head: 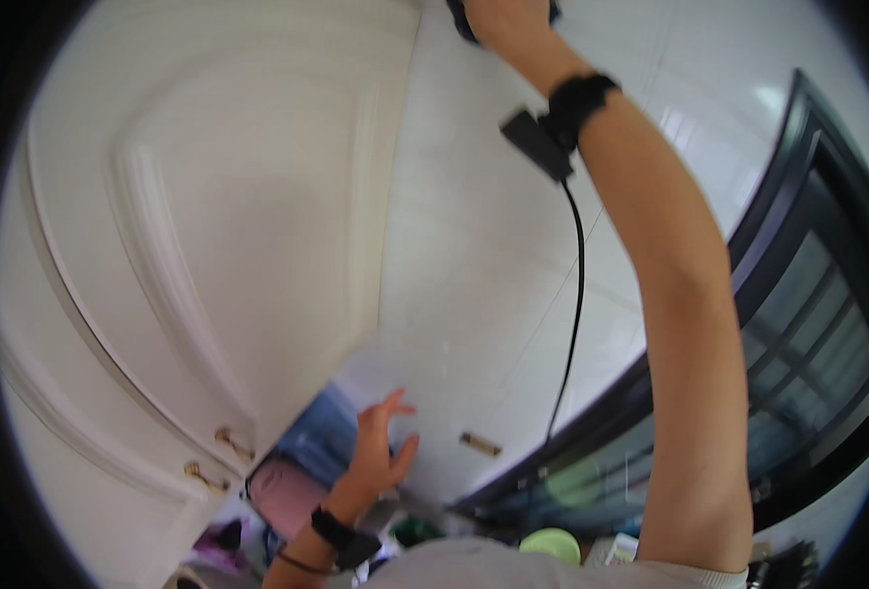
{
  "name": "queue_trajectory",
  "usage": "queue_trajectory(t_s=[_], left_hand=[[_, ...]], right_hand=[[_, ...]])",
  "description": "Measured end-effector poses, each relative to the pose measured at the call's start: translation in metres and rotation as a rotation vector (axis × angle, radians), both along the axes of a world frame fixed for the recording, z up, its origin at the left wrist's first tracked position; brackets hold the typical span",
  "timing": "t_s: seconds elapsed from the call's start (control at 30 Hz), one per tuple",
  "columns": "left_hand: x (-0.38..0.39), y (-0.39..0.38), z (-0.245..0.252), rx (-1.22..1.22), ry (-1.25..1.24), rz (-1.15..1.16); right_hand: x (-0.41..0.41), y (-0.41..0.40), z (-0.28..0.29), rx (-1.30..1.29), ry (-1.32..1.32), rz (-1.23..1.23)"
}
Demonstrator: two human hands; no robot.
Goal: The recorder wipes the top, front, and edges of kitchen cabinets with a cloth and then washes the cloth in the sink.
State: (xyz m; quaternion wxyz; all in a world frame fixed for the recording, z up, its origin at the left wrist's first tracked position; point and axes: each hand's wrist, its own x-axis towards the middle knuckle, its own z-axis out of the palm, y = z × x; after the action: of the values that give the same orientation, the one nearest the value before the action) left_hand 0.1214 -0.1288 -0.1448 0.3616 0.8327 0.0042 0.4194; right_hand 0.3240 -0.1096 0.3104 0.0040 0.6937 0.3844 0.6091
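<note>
My right hand point(508, 18) is raised at the top edge of the view, against the glossy white tiled wall point(493, 258). Its fingers are cut off by the frame, with dark parts showing on both sides of it. A black strap with a small box point(541, 140) sits on that wrist, and a black cable point(580, 280) hangs from it. Low in the middle, my left hand point(384, 445) is lifted with its fingers apart and nothing between them. It also wears a black wrist device point(346, 541). Behind it is a pink case-like object point(287, 493).
White cabinet doors point(258, 221) with ornate metal handles point(234, 445) fill the left. A dark-framed window point(810, 309) with bars stands at the right. A small brass-coloured plate point(481, 444) is on the wall. Below are a light green round item point(551, 546) and purple material point(221, 545).
</note>
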Motion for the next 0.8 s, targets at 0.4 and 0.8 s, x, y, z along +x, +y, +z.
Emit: queue_trajectory(t_s=[0.4,0.8], left_hand=[[-0.042,0.009,-0.024,-0.207,0.117,0.151],[-0.096,0.019,-0.069,-0.273,0.198,0.249]], right_hand=[[0.056,0.031,-0.304,-0.362,-0.12,0.302],[0.052,-0.179,-0.537,-0.934,0.286,0.221]])
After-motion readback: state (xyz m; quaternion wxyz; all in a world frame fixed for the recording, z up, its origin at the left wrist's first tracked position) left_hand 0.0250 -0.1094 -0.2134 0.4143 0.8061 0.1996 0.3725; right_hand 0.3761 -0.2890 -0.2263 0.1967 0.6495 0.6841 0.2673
